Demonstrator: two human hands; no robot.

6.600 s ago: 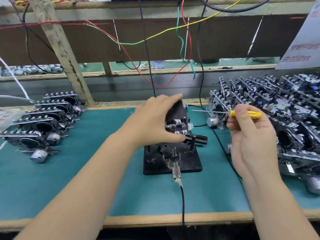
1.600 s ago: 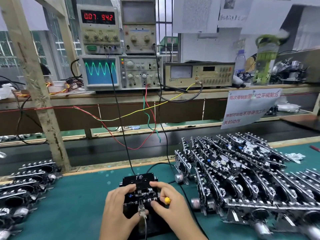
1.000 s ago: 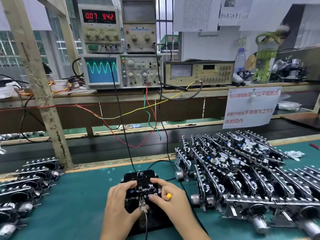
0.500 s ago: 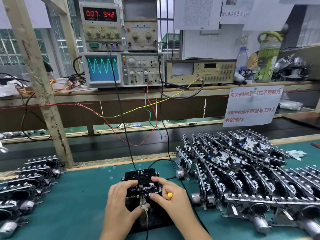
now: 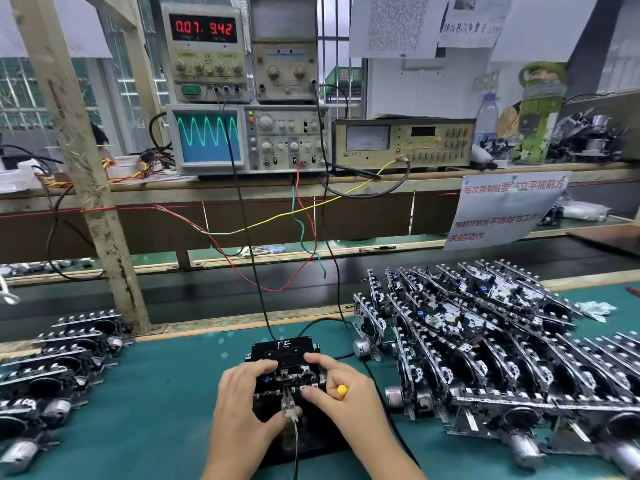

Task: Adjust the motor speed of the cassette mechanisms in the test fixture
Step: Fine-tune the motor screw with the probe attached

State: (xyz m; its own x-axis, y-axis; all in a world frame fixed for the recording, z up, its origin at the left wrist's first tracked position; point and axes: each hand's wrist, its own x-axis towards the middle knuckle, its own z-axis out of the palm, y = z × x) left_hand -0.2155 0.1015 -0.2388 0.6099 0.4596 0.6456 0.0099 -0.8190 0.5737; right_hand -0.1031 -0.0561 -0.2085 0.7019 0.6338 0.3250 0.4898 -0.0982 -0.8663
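A cassette mechanism (image 5: 289, 370) sits in the black test fixture (image 5: 311, 441) on the green mat, with a black test cassette marked "FE" (image 5: 282, 349) on it. My left hand (image 5: 244, 407) grips the mechanism's left side, thumb near the metal clip (image 5: 288, 407) on its front. My right hand (image 5: 341, 400) holds a yellow-handled screwdriver (image 5: 342, 389) in its palm while its index finger and thumb press on the mechanism's right side. The oscilloscope (image 5: 207, 138) on the shelf shows a green sine wave.
Several cassette mechanisms (image 5: 485, 348) are stacked in rows at the right, and more mechanisms (image 5: 62, 362) at the left. A power supply (image 5: 206, 29) reads 0.07 and 9.42. Wires hang from the shelf to the fixture. A wooden post (image 5: 86, 168) stands at left.
Since the oldest frame, the mechanism has been seated in the fixture and my view lifted to the instruments. Over the last second both hands stay on the mechanism; the view shifts slightly.
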